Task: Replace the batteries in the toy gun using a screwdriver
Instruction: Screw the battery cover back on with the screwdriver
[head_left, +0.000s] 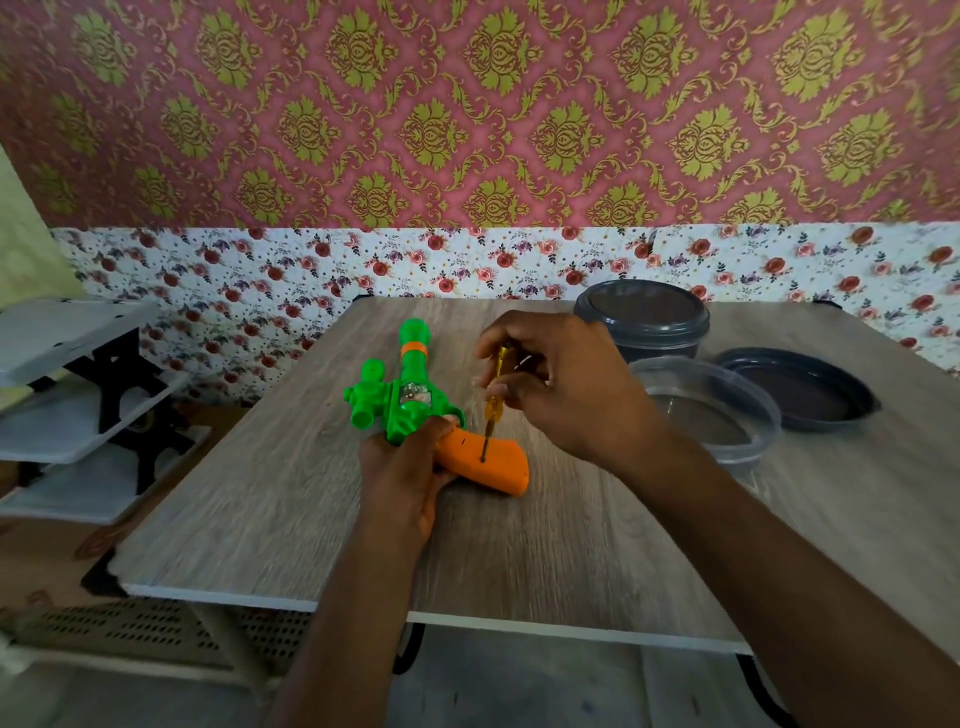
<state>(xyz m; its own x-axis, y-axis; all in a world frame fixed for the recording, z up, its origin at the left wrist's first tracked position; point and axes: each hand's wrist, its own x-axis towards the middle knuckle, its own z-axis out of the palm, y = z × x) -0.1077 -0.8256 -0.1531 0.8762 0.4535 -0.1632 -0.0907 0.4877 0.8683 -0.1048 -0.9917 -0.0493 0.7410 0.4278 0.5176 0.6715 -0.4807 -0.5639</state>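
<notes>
The left hand (402, 467) fingers squeeze the toy gun (415, 410). The right hand (550, 379) fingers pinch the screwdriver (493, 400); keep it straight, push down, turn slowly.

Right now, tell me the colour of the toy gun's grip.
Orange: the plastic grip of the green toy gun, clearest in the head view.

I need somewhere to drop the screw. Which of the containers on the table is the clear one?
The clear container nearest the right hand. The dark grey tub behind it and the dark grey lid to its right are opaque.
</notes>
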